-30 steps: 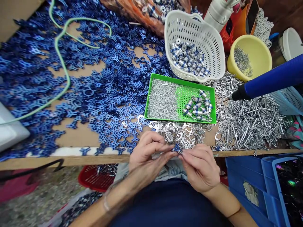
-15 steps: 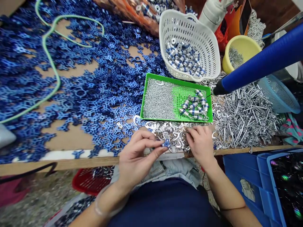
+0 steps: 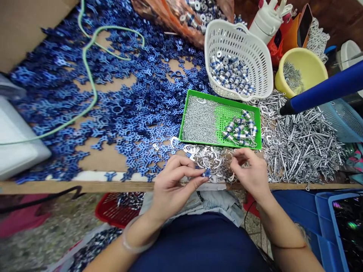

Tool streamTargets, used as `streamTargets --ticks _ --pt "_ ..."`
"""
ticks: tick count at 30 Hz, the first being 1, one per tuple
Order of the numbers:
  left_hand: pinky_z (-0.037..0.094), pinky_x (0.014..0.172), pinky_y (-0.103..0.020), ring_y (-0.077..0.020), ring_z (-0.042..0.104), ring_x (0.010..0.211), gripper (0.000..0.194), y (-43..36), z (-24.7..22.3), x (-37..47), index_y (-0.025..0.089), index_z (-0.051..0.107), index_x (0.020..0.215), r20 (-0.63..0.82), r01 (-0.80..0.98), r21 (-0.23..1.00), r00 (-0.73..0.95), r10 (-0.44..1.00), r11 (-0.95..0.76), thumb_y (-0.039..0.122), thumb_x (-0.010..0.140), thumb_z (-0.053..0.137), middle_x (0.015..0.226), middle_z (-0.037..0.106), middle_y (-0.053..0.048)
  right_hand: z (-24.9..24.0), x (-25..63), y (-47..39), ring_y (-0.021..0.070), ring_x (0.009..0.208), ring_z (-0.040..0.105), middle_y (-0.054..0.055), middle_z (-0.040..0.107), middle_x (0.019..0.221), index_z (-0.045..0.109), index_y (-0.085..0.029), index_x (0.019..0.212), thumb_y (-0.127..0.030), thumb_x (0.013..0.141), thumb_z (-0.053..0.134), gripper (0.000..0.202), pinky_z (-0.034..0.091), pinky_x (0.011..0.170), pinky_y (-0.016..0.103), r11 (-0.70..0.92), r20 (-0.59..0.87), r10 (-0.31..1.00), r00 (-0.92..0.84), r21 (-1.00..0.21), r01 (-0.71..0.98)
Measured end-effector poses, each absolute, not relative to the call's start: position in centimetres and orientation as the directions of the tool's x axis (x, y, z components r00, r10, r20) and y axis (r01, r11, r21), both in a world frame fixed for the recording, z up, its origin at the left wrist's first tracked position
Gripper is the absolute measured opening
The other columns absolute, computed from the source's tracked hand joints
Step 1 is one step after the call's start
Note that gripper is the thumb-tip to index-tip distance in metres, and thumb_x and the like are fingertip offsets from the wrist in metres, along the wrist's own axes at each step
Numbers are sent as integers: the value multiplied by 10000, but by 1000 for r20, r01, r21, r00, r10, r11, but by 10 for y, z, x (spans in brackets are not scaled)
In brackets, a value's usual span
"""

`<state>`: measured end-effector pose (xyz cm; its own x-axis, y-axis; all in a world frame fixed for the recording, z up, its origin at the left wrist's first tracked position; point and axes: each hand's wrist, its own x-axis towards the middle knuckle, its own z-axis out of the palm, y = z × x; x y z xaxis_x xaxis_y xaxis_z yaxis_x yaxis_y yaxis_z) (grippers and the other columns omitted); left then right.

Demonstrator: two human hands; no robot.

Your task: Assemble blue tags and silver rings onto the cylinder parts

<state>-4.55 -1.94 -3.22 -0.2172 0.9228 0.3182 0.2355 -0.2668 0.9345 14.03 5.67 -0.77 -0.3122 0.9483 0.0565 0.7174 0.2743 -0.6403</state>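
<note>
My left hand [image 3: 176,185] is pinched around a small blue star-like metal piece [image 3: 207,173], held just above the bench's front edge. My right hand [image 3: 252,172] is closed, thumb and forefinger curled together near their tips. Whatever lies between those fingertips is too small to make out. Between the two hands spreads a heap of flat, curved silver pieces [image 3: 211,160]. Just behind it sits a green tray [image 3: 185,109], with tiny silver parts [image 3: 200,121] on its left side and silver-and-blue cylinders [image 3: 241,130] on its right.
Blue branched metal pieces [image 3: 136,109] cover the bench's left, crossed by a pale green cord [image 3: 91,79]. Behind the tray stand a white basket [image 3: 258,64] of cylinders and a yellow bowl [image 3: 316,70]. Silver pins [image 3: 306,147] are heaped at right, beneath a blue rod-like tool [image 3: 320,90].
The whole view has shifted, so the bench things appear farther right. My right hand has come up slightly from the silver pieces, its fingers curling together. My left hand keeps the blue piece.
</note>
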Motion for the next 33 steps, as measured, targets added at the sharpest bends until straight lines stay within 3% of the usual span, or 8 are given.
streamTargets --ticks 3,8,13,16,20,26,30,33 --pt "392 636 -289 -128 494 706 168 -16 -30 -45 221 649 841 344 236 924 -178 922 -300 108 725 693 746 507 13 -4 140 47 121 590 595 -15 627 657 524 -200 764 -194 730 597 80 452 530 234 -112 -189 960 -206 -936 335" --pt "386 615 -284 -129 483 702 172 -12 -31 -44 221 652 835 350 218 922 -122 929 -319 109 715 704 732 505 16 -3 131 45 76 479 537 -34 630 646 507 -201 754 -205 751 612 105 457 482 212 -346 -333 896 -293 -938 9" --pt "424 664 -296 -133 509 741 195 -14 -39 -49 231 664 859 315 179 944 -226 922 -278 103 717 698 762 521 9 -7 125 48 131 733 587 6 623 810 545 -219 890 -220 800 570 93 487 671 290 -55 -109 979 -172 -956 289" --pt "441 625 -274 -127 525 732 175 -17 -38 -58 231 673 835 276 168 958 -321 906 -233 109 712 698 768 523 9 -5 129 41 153 796 549 15 613 830 579 -219 875 -175 822 536 81 451 717 317 228 50 942 -332 -822 522" --pt "421 561 -229 -102 512 688 194 -19 -34 -68 231 676 817 264 175 962 -389 882 -210 77 700 695 753 522 20 -6 127 22 171 806 513 25 611 813 596 -206 879 -171 861 505 99 426 705 309 430 4 803 -595 -696 576" --pt "442 604 -238 -110 514 705 181 -23 -33 -69 226 675 849 334 195 939 -316 888 -283 107 716 702 751 530 9 -26 102 -1 213 805 456 58 577 857 597 -185 896 -277 831 570 117 395 690 343 571 -151 713 -685 -441 692" --pt "433 564 -225 -107 507 677 166 -28 -33 -68 219 671 840 327 154 942 -240 914 -297 120 713 710 728 511 10 -26 104 8 197 797 445 43 559 818 579 -186 818 -170 843 524 63 383 691 331 477 -135 753 -644 -562 676" --pt "436 547 -227 -111 509 660 107 -29 -30 -68 216 673 807 305 96 951 -181 935 -292 157 724 705 712 499 8 -13 114 19 181 816 466 28 547 816 560 -202 806 -148 843 514 80 387 710 322 309 -56 837 -545 -773 554"
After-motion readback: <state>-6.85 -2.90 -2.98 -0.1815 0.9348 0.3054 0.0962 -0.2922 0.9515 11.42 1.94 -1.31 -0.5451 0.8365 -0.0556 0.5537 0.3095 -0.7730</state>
